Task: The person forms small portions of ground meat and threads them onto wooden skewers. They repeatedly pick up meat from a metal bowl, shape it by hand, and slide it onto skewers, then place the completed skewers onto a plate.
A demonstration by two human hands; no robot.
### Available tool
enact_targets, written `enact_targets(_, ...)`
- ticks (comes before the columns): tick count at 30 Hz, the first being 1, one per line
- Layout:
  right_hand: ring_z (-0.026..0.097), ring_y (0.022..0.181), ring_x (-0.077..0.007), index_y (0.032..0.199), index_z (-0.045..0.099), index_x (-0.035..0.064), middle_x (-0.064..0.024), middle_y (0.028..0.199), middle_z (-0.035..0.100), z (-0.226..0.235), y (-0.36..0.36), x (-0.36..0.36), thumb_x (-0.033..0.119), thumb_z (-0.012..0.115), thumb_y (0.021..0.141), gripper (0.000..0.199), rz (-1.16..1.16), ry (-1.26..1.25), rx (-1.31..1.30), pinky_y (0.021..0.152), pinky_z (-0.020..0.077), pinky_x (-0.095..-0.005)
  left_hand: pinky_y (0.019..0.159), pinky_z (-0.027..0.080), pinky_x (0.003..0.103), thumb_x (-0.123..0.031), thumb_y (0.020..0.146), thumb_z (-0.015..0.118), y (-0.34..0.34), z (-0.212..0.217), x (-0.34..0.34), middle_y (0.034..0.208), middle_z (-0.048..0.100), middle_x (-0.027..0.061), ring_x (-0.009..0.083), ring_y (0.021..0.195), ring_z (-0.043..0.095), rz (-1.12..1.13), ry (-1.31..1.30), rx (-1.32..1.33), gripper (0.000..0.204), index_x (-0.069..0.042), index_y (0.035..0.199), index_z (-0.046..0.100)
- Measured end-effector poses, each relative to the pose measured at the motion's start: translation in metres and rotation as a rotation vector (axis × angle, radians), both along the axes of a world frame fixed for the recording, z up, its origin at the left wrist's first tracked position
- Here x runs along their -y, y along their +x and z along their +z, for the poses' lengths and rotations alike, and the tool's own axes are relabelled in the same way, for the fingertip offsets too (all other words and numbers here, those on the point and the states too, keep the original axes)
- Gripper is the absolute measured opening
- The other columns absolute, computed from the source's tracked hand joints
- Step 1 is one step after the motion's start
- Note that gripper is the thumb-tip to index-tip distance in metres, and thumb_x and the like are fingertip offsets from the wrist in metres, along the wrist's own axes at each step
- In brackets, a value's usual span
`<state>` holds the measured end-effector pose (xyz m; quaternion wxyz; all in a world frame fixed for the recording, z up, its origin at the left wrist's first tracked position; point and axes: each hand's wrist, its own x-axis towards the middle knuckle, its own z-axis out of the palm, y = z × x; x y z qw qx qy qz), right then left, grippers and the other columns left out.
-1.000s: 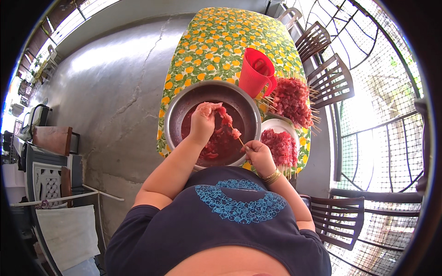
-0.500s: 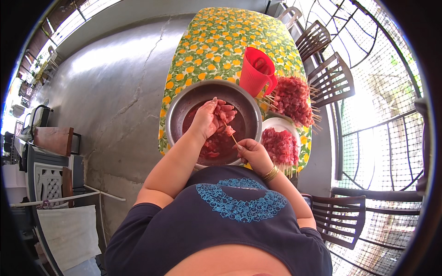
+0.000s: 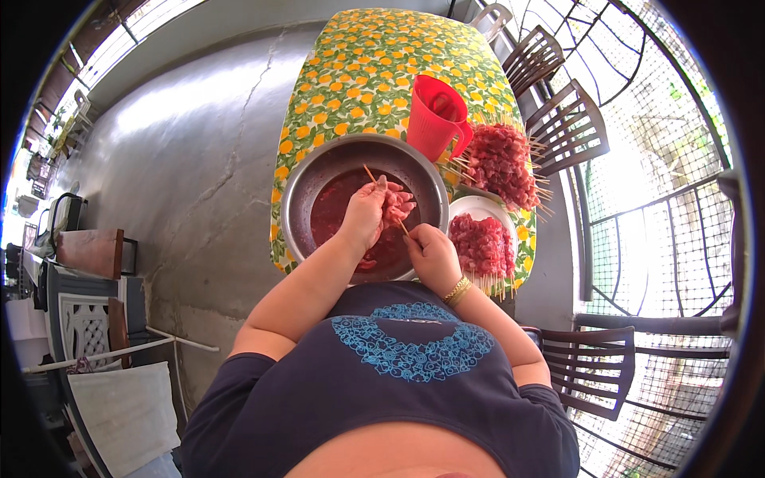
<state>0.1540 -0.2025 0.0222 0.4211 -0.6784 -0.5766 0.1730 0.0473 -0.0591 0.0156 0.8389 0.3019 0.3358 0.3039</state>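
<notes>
Over a wide metal basin my left hand is closed around pieces of raw meat. A thin wooden skewer runs through the meat, its tip sticking out beyond my left fingers. My right hand pinches the skewer's other end near the basin's right rim. Reddish liquid and loose meat lie in the basin below. To the right, skewered raw meat is stacked on a white plate. Behind it sits a larger pile of meat skewers, sticks poking out on both sides.
A red plastic jug stands just behind the basin, its handle toward the skewer pile. The lemon-patterned tablecloth covers the table. Brown slatted chairs line its right side, by a metal grille. A white cloth hangs at lower left.
The skewer has gone further through the meat, and its tip now shows past my left hand. My right hand has moved closer to my left. The view has shifted slightly.
</notes>
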Motion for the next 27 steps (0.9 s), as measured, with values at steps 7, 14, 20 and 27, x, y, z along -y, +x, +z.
enact_targets(7,0.058,0.063,-0.0123,0.093,0.064,0.0008,-0.0068,0.073,0.064,0.009,-0.009,-0.006,0.017,0.072,0.090,0.019,0.119,-0.368,-0.531,0.060,0.0486,-0.0291,0.040,0.039,0.028,-0.054,0.102,0.041,0.013,-0.007,-0.003,0.062,0.053,0.0068,0.0152,0.046,0.050,0.270,0.089,-0.106,0.052,-0.005,0.092,0.051)
enact_targets(14,0.056,0.064,-0.0077,0.097,0.065,0.0003,-0.0015,0.072,0.063,-0.006,-0.012,-0.005,0.017,0.067,0.094,0.017,0.079,-0.335,-0.399,0.058,0.0469,-0.0251,0.036,0.035,0.027,-0.054,0.102,0.044,0.025,-0.016,-0.007,0.055,0.047,0.0022,0.0119,0.042,0.045,0.313,0.094,-0.136,0.049,-0.009,0.083,0.048)
enact_targets(20,0.052,0.061,-0.0074,0.104,0.064,0.0004,0.0005,0.073,0.059,-0.022,-0.011,0.001,0.014,0.057,0.100,0.016,0.011,-0.412,-0.903,0.057,0.0451,-0.0238,0.035,0.035,0.027,-0.047,0.104,0.044,0.033,-0.021,-0.003,0.055,0.047,0.0022,0.0115,0.040,0.043,0.245,0.095,-0.154,0.045,-0.009,0.079,0.047)
enact_targets(27,0.049,0.059,-0.0082,0.110,0.062,-0.0007,0.0012,0.072,0.055,-0.027,-0.005,0.003,0.013,0.054,0.102,0.018,0.019,-0.378,-1.423,0.058,0.0419,-0.0223,0.037,0.038,0.029,-0.047,0.104,0.043,0.037,-0.048,-0.010,0.059,0.050,0.0037,0.0133,0.040,0.045,0.023,0.067,-0.076,0.046,-0.008,0.080,0.048)
